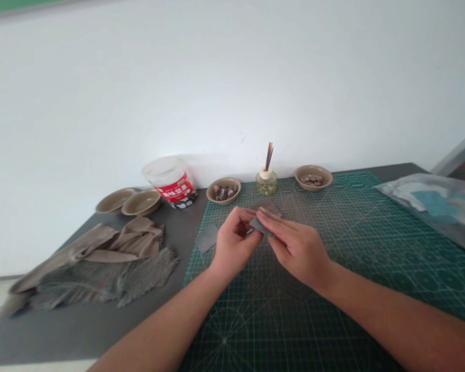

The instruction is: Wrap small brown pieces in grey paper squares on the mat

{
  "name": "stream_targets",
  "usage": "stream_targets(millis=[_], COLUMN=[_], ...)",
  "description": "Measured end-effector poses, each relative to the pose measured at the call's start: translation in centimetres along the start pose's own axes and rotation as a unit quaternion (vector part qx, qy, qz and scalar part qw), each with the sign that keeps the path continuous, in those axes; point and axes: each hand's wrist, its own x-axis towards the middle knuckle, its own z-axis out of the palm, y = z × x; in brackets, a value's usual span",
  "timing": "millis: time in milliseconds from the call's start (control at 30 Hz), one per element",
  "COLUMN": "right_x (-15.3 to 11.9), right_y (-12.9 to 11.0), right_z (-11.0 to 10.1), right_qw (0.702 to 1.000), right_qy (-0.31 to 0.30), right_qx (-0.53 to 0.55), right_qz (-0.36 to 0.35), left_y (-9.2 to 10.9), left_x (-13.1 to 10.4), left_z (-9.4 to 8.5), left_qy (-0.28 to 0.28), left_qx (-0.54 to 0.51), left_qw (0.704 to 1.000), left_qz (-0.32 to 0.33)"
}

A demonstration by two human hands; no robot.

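Above the green cutting mat [232, 315], my left hand [234, 237] and my right hand [298, 243] meet. Both are closed on a small grey piece of sheet [258, 224] that looks like sandpaper. My left thumb and fingers pinch it from one side, while the right fingers press over it from the other. Whether something small sits inside it is hidden by the fingers. A flat grey sheet [206, 237] lies on the mat just left of my left hand. Behind the fingertips lies another, browner sheet [271, 207], partly covered.
Along the wall stand a bowl of dark nut-like pieces [225, 192], a reed diffuser [266, 181] and a bowl of brownish discs [313, 180]. To the left are a plastic tub [174, 186], two bowls [141, 202] and crumpled cloths [101, 263]. A clear bag [434, 201] lies right.
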Motion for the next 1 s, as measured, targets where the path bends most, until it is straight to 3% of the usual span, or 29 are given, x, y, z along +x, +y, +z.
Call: stream_targets(millis=[667,900,1000], right_x=[-0.1,0.2,0.2], right_y=[-0.4,0.8,0.5], right_z=[-0.2,-0.1,-0.4], right_qw=[0.999,0.994,0.995], right_qy=[0.006,0.009,0.04], right_qx=[-0.04,0.01,0.023], right_qz=[-0.035,0.109,0.087], left_y=[1.1,1.0,0.7], left_x=[-0.3,-0.2,-0.1], left_z=[0.2,0.3,0.1], left_qy=[0.009,0.017,0.02], left_qx=[-0.011,-0.05,-0.026], left_qw=[1.0,0.999,0.999], left_qz=[-0.003,0.009,0.006])
